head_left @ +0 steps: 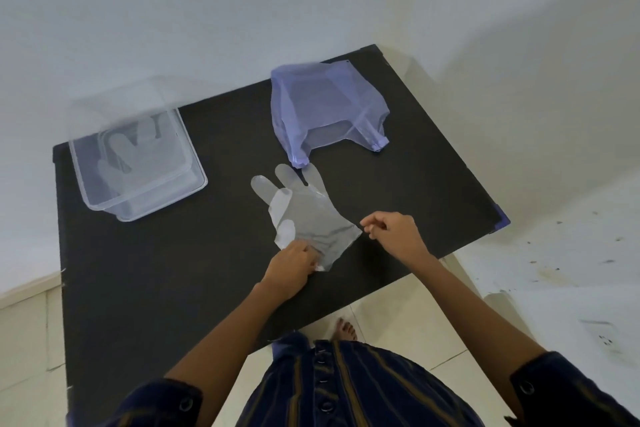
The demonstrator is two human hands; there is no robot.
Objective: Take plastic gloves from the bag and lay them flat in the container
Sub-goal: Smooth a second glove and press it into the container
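A clear plastic glove (304,211) lies spread on the black table, fingers pointing away from me. My left hand (292,263) pinches its cuff at the near edge. My right hand (391,230) sits just right of the cuff corner, fingers curled together, holding nothing that I can see. The translucent purple bag (322,107) stands at the back of the table, mouth toward me. At the left stands the clear container (194,180), with at least one glove (131,152) lying flat inside.
The black table (173,270) stands against a white wall at the back and left. Its right edge and near edge drop to a tiled floor. My foot (344,329) shows below the near edge.
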